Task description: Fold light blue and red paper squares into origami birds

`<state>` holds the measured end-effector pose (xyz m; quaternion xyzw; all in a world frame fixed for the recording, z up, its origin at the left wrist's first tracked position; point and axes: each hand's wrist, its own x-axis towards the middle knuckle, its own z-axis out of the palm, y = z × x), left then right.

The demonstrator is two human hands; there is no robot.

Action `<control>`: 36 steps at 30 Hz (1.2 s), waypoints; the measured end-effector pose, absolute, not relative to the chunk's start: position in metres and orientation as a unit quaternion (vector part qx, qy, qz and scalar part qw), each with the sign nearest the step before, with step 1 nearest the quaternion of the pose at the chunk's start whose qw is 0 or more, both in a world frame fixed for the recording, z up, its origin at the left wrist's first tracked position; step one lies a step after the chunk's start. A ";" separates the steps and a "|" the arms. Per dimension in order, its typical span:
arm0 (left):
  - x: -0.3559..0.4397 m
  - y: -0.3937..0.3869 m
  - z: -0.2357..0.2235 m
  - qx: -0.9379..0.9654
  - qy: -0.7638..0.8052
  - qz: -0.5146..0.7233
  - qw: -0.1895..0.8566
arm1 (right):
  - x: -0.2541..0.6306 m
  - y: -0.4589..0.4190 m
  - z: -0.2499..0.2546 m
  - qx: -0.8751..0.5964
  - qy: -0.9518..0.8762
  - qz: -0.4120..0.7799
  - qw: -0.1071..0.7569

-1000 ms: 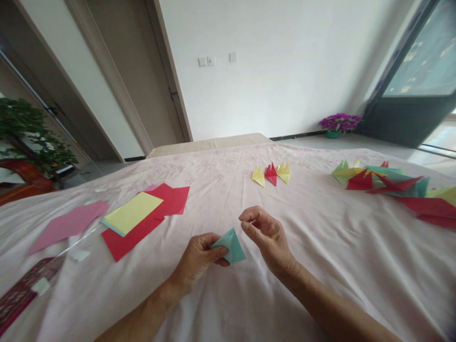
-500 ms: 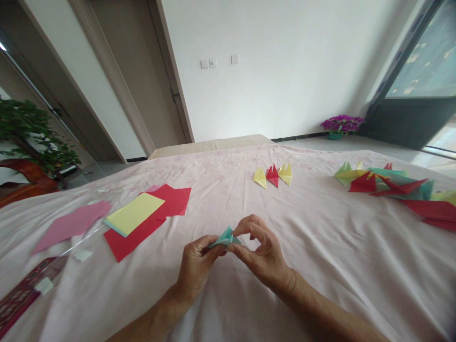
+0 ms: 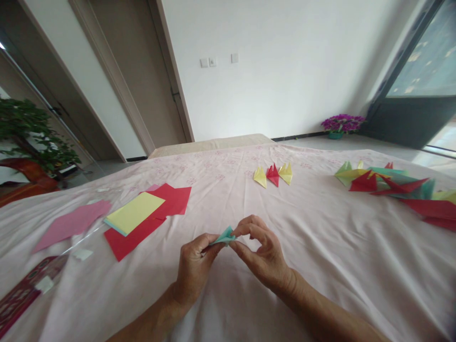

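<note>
A small piece of folded teal paper (image 3: 224, 235) is held just above the pink cloth, between both hands. My left hand (image 3: 196, 259) pinches its left end between thumb and fingers. At its right edge, my right hand (image 3: 265, 251) grips it with thumb and index finger, the other fingers curled. Parts of the paper are hidden by the fingertips. Beyond the hands, two yellow folded paper pieces (image 3: 260, 177) and a red folded paper piece (image 3: 273, 175) stand in a row on the cloth.
Left lie red sheets (image 3: 178, 202), a yellow sheet (image 3: 137, 211), a pink sheet (image 3: 73, 224) and clear plastic packaging (image 3: 80, 240). A dark red patterned object (image 3: 21, 289) sits at the near left. Several folded papers (image 3: 399, 185) are heaped at right on the tablecloth (image 3: 221, 199).
The teal paper has been pressed flatter and narrower, with its raised flap drawn in between the fingers. Both hands stay in nearly the same place.
</note>
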<state>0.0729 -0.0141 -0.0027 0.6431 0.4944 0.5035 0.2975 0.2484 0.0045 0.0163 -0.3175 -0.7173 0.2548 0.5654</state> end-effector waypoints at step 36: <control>0.076 -0.007 -0.001 0.266 0.347 0.557 0.706 | 0.242 0.001 0.007 -0.329 -0.671 0.387 0.540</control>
